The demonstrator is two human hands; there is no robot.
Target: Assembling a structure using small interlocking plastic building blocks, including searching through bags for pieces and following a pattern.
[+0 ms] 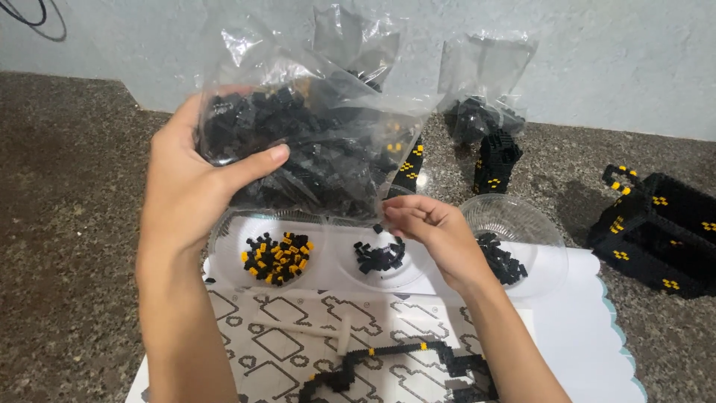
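In my left hand (198, 183) I see a clear plastic bag (313, 119) packed with black bricks, a few yellow flecks showing at the side away from my thumb. Just under the grip, the nearest clear bowl (224, 239) holds mixed black and yellow pieces (277, 257); the bowl below my right hand (436, 231) holds all-black pieces (379, 256). Beneath my wrists lies a white sheet (298, 336) patterned with grey outlined shapes, crossed by a black brick chain (395, 358) with one yellow link. Well off to the right of the grip stands a black built block (660, 231) dotted with yellow. The counter (67, 224) is speckled grey-brown.
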